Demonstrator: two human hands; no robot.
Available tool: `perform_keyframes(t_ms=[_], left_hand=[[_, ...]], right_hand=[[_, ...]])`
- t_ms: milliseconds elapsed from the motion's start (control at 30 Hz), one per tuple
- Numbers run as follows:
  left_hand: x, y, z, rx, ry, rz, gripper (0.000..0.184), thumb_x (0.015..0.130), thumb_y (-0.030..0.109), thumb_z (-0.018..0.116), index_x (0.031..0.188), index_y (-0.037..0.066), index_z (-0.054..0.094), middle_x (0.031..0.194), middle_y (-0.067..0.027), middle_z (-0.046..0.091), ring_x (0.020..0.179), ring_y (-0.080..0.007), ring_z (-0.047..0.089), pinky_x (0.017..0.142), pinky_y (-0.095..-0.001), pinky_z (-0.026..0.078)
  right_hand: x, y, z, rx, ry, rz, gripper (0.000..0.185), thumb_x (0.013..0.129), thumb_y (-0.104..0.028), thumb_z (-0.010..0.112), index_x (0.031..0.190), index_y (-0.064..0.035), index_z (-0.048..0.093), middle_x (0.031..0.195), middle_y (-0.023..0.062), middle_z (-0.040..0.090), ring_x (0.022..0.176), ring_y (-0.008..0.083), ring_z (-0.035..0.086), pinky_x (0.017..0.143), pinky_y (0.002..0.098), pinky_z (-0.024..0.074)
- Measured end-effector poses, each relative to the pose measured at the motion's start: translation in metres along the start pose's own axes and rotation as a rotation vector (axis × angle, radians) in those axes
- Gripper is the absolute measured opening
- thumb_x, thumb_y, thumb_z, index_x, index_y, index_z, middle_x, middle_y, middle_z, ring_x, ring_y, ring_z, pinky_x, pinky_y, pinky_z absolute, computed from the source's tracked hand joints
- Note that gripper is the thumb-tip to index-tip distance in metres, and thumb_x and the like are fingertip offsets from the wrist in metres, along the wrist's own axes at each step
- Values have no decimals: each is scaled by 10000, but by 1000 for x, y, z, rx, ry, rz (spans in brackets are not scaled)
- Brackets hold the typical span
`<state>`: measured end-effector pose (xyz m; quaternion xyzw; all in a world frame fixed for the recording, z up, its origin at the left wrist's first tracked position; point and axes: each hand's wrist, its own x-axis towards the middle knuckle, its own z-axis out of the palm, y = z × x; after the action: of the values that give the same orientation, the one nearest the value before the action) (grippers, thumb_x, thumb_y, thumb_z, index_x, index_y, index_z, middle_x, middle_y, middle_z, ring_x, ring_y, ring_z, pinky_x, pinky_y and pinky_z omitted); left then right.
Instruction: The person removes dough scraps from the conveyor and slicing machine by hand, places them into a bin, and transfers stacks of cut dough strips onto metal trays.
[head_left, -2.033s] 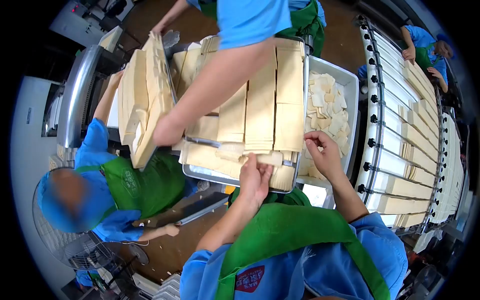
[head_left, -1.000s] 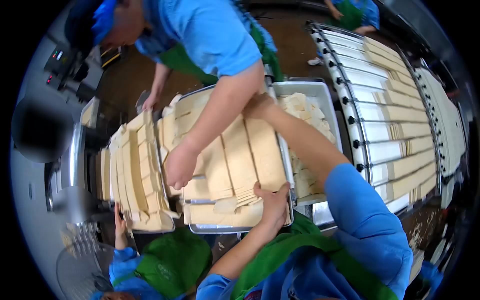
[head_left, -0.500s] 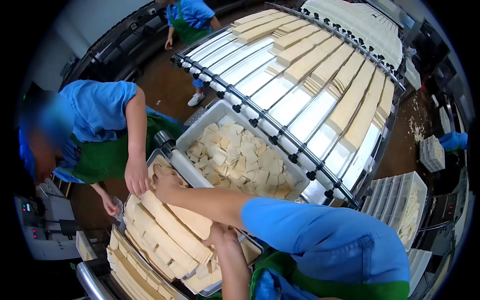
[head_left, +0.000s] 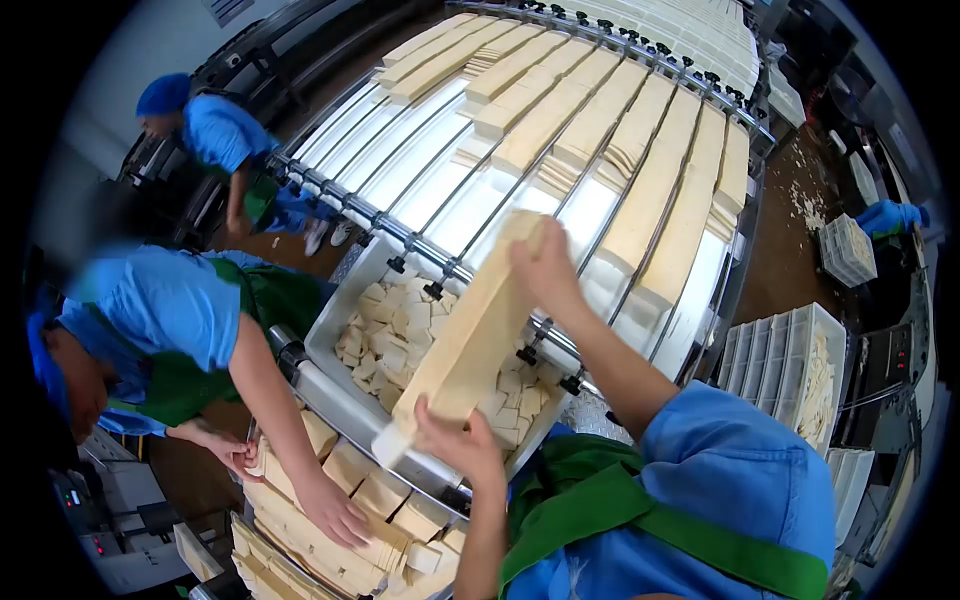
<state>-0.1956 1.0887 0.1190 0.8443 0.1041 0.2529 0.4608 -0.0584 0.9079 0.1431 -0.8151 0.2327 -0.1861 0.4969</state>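
A long, pale yellow stack of thin sheets (head_left: 465,330) is tilted above the bin, its upper end toward the conveyor. My right hand (head_left: 545,262) grips the upper end, with the thumb and fingers closed on its sides. Near the lower end, my left hand (head_left: 460,440) holds the same stack from the side and below. Under it, a white bin (head_left: 325,320) holds many loose square pieces (head_left: 385,330). Below my left hand lies a tray with several similar pale stacks (head_left: 350,465), over which a co-worker's hand (head_left: 335,510) rests.
Ahead, a wide conveyor (head_left: 400,165) carries rows of long stacks between metal rods, with a roller bar (head_left: 445,265) along its near edge. A co-worker (head_left: 160,320) stands at the left, another person (head_left: 220,140) farther back. White crates (head_left: 770,370) stand at the right.
My hands have left the tray and now hold a long stack over the bin. The co-worker's hand has moved down over the tray's stacks. The person at the back has moved left in view.
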Motion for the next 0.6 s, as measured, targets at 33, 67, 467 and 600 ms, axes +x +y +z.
perform_keyframes(t_ms=[33,67,467,600], left_hand=[[10,17,8,85,-163,-52,716,717,36,649,1355,52,323,1199,-247,365,1127,-413,402,960,-470,357],[20,31,18,171,-325,-103,716,728,63,647,1371,82,333,1211,-264,349,1137,-437,390,945,-472,362],[57,52,99,85,-886,-2,834,720,100,742,1428,144,303,1059,-202,463,991,-357,539,871,-386,451],[57,42,120,14,-930,35,820,729,64,729,1425,80,296,1076,-214,466,1004,-356,532,889,-383,441]], right_hand=[[13,15,-14,-88,91,-12,560,855,-367,530,1252,0,383,1121,245,510,1008,410,554,855,440,473],[26,23,-26,-86,92,-8,560,855,-367,530,1252,0,383,1121,245,510,1008,410,554,855,440,473],[186,104,-82,-877,-503,106,624,962,-468,198,1240,0,502,1298,191,513,1212,323,473,1039,532,192],[190,109,-78,-799,-460,141,617,962,-458,211,1255,14,480,1319,213,484,1214,346,466,1040,518,219]])
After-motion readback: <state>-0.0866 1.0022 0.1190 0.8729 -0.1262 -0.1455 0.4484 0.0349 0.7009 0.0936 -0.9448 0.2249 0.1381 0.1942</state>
